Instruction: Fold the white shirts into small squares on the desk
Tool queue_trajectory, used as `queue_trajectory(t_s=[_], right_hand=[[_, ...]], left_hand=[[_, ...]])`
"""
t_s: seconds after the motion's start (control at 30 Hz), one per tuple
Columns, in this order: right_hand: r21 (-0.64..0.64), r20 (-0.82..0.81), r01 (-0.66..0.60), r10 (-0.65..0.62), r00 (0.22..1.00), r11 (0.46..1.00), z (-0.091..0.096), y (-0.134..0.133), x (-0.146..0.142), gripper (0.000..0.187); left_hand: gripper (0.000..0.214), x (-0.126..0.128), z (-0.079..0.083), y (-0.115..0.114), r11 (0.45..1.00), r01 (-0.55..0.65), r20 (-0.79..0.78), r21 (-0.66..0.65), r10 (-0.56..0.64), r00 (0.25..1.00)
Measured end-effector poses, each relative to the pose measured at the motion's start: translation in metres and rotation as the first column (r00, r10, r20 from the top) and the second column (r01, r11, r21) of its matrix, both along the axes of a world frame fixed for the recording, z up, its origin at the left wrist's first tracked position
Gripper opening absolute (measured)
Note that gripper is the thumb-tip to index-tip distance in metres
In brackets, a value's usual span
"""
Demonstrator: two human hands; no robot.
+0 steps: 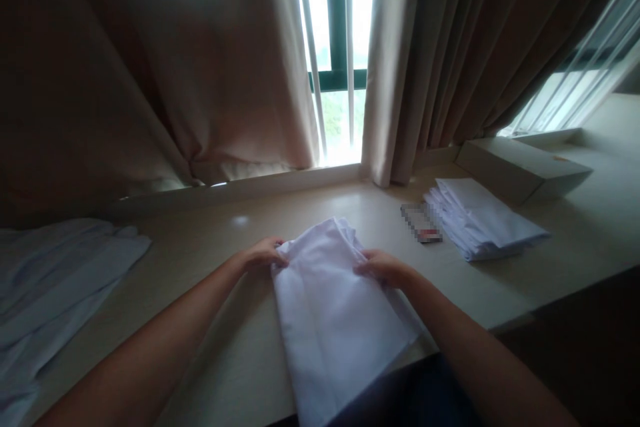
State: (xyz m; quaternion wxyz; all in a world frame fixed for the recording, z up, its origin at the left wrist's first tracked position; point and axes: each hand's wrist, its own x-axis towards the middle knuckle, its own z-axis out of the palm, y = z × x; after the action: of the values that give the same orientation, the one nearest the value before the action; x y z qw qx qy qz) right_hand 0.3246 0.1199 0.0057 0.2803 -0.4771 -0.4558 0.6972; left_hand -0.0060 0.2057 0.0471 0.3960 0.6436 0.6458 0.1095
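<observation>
A white folded cloth garment [335, 320] lies in front of me on the pale counter, its lower end reaching past the near edge. My left hand [265, 253] pinches its left side near the far end, thumb on top. On the opposite side, my right hand [383, 268] grips the cloth in the same way, its thumb on the upper layer. The fingers of both hands are partly hidden under or behind the fabric. Whether it is a shirt or another kind of garment I cannot tell.
Several folded white cloths [487, 217] are stacked on the right, beside a blurred-out phone-like object [421, 223]. A long pale box [525, 167] stands behind them. Loose white cloth [65, 280] lies at the left. Curtains [240, 80] hang along the window [337, 47] behind the counter [230, 340].
</observation>
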Motion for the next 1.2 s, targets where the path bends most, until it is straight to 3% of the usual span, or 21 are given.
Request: queue_trajectory(t_s=[0.1,0.2,0.33,0.43,0.57,0.67,0.9,1.03,1.2], right_hand=[[0.022,-0.027,-0.031,0.032,0.999,0.999,0.01,-0.013,-0.005,0.034],[0.053,-0.025,0.012,-0.011,1.0,0.999,0.016,-0.029,0.0,0.038],[0.106,-0.013,0.136,-0.136,0.991,0.985,0.011,-0.056,0.007,0.043],[0.143,0.006,0.218,-0.221,0.975,0.965,0.002,-0.073,0.006,0.049],[0.148,0.063,0.276,-0.288,0.956,0.95,-0.007,-0.082,0.001,0.029],[0.175,0.059,0.275,-0.289,0.956,0.945,-0.003,-0.085,0.0,0.017],[0.161,-0.107,0.366,-0.352,0.93,0.917,0.024,-0.092,0.008,0.029],[0.212,-0.08,0.363,-0.354,0.932,0.907,0.025,-0.089,0.012,0.034],[0.138,-0.092,0.291,-0.28,0.955,0.947,0.011,-0.087,0.018,0.039]], left_hand=[[0.064,0.014,0.006,0.008,0.99,0.009,-0.04,0.142,-0.003,0.999],[0.069,0.054,0.003,0.023,0.971,0.063,-0.011,0.229,-0.062,0.998],[0.069,0.109,-0.006,0.043,0.962,0.099,0.044,0.256,-0.114,0.992],[0.062,0.13,-0.012,0.054,0.97,0.095,0.051,0.222,-0.109,0.993],[0.034,0.135,-0.013,0.058,0.983,0.111,0.034,0.145,-0.117,0.992],[0.028,0.131,-0.007,0.056,0.985,0.127,0.06,0.117,-0.135,0.989],[0.033,0.128,0.01,0.066,0.979,0.158,0.108,0.13,-0.172,0.979],[0.025,0.133,0.001,0.068,0.977,0.187,0.065,0.104,-0.194,0.979],[0.03,0.139,-0.013,0.065,0.977,0.215,0.066,-0.005,-0.214,0.975]])
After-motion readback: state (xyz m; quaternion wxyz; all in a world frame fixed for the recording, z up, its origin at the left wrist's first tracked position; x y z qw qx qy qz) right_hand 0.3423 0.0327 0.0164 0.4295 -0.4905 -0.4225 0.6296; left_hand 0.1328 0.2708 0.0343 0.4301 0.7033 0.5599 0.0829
